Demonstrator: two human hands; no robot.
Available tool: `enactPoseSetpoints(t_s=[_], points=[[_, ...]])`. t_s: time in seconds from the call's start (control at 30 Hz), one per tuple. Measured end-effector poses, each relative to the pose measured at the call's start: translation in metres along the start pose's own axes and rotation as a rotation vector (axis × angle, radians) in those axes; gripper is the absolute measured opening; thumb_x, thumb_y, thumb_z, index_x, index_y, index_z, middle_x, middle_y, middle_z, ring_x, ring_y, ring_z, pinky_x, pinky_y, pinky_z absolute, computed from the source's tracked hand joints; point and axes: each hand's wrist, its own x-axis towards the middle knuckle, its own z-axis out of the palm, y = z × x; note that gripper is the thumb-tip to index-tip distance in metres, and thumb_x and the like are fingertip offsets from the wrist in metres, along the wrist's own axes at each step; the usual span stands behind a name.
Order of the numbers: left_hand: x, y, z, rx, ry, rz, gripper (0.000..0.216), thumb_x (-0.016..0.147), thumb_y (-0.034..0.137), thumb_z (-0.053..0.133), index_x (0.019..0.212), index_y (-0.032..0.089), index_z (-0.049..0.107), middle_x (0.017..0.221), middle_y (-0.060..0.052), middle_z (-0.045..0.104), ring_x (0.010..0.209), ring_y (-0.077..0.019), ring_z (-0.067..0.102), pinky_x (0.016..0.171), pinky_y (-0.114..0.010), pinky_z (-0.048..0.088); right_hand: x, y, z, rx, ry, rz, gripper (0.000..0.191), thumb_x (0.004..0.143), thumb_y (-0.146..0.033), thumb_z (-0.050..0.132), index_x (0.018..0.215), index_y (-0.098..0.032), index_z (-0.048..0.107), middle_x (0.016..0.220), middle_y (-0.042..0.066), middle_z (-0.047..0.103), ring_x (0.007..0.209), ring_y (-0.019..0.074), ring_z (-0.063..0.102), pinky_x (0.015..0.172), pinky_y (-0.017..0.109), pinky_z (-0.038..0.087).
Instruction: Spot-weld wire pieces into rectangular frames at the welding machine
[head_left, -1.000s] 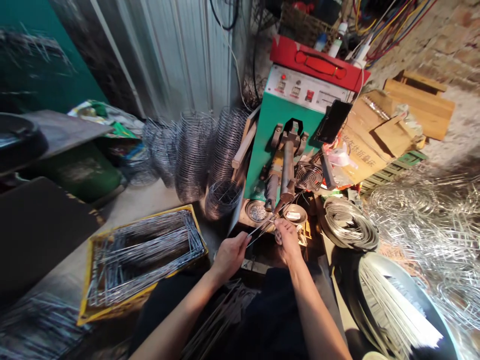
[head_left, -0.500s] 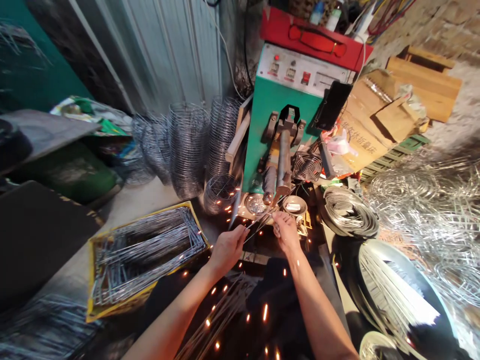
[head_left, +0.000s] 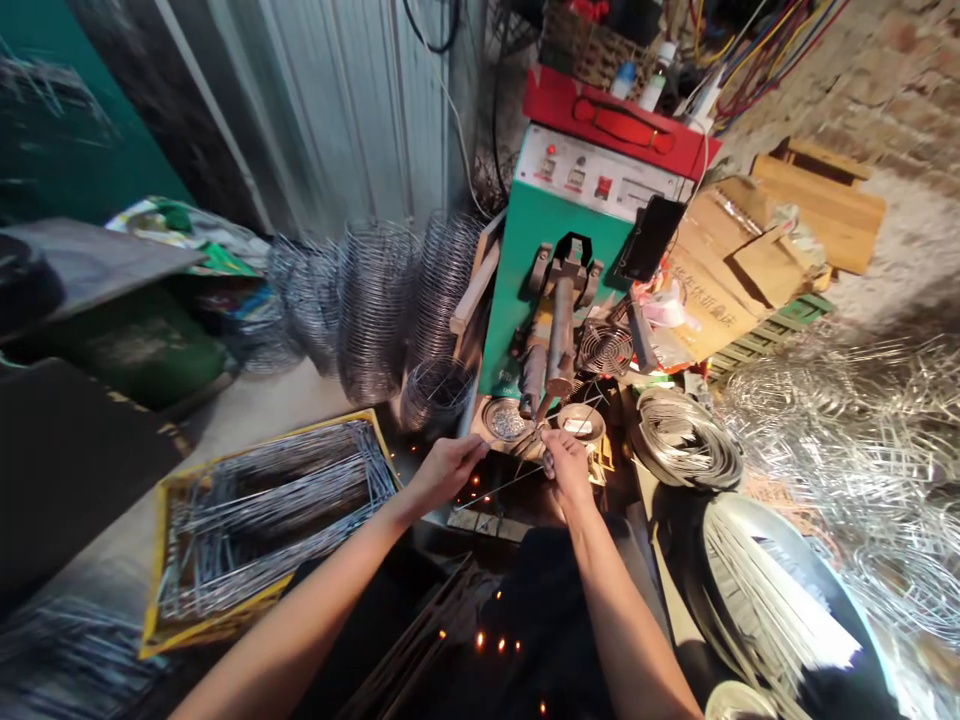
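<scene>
My right hand (head_left: 567, 464) is closed in a pinch on a thin metal wire piece (head_left: 504, 487), just below the electrode tips of a green spot welder (head_left: 559, 385). One end of the wire slants down to the left. My left hand (head_left: 448, 468) is to the left of the tips, fingers pressed together; what they hold, if anything, is too small to make out. Near the hands are a round dish of small metal bits (head_left: 505, 420) and a second dish (head_left: 581, 424) with a white block in it. A few sparks glow below the hands.
A yellow crate (head_left: 154, 570) of bent wire frames stands at left, with stacked wire coils (head_left: 375, 310) behind it. At right lie a coil of flat strip (head_left: 686, 440), a pale basin (head_left: 874, 640) of rods and a heap of wire parts (head_left: 847, 440). Wires lie across the lap.
The left hand has moved left, away from the electrodes, and the wire's left end now hangs below it. The right hand stays near the tips. Far fewer sparks fly.
</scene>
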Motion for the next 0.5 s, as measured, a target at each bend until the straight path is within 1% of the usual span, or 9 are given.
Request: enactPoseSetpoints(t_s=[0.17, 0.23, 0.3, 0.37, 0.5], points=[[0.021, -0.004, 0.004, 0.047, -0.016, 0.089, 0.033, 0.096, 0.032, 0.043, 0.068, 0.016, 0.05, 0.058, 0.006, 0.036, 0.054, -0.0083, 0.032, 0.054, -0.021, 0.025, 0.007, 0.0, -0.008, -0.003, 0.046, -0.012, 0.036, 0.068, -0.048, 0.076, 0.066, -0.019, 0.055, 0.044, -0.011, 0.039, 0.036, 0.0044, 0.028, 0.035, 0.019, 0.019], [0.026, -0.004, 0.003, 0.049, -0.019, 0.1, 0.032, 0.095, 0.032, 0.044, 0.067, 0.016, 0.05, 0.057, 0.006, 0.035, 0.053, -0.0085, 0.031, 0.053, -0.021, 0.025, 0.009, 0.0, -0.01, -0.005, 0.059, -0.02, 0.037, 0.067, -0.048, 0.076, 0.064, -0.019, 0.053, 0.043, -0.011, 0.039, 0.036, 0.0045, 0.028, 0.035, 0.02, 0.019], [0.029, -0.004, 0.0, 0.054, -0.023, 0.098, 0.033, 0.095, 0.032, 0.045, 0.066, 0.016, 0.05, 0.056, 0.006, 0.034, 0.052, -0.0085, 0.031, 0.052, -0.021, 0.024, 0.01, 0.0, -0.01, 0.002, 0.057, -0.022, 0.036, 0.067, -0.047, 0.076, 0.066, -0.019, 0.054, 0.043, -0.011, 0.039, 0.036, 0.0045, 0.028, 0.035, 0.019, 0.019], [0.03, -0.006, -0.003, 0.056, -0.042, 0.089, 0.034, 0.095, 0.032, 0.046, 0.065, 0.016, 0.051, 0.056, 0.006, 0.036, 0.053, -0.0085, 0.033, 0.053, -0.021, 0.025, 0.011, 0.001, -0.009, 0.007, 0.044, -0.024, 0.034, 0.068, -0.047, 0.076, 0.068, -0.019, 0.056, 0.044, -0.011, 0.04, 0.036, 0.0045, 0.028, 0.035, 0.019, 0.02], [0.029, -0.009, -0.006, 0.035, -0.096, 0.013, 0.036, 0.096, 0.037, 0.046, 0.071, 0.015, 0.059, 0.055, 0.005, 0.041, 0.052, -0.0087, 0.037, 0.053, -0.02, 0.028, 0.006, 0.001, -0.012, -0.007, 0.012, -0.012, 0.037, 0.07, -0.05, 0.075, 0.069, -0.018, 0.056, 0.045, -0.01, 0.04, 0.037, 0.0041, 0.028, 0.036, 0.018, 0.019]])
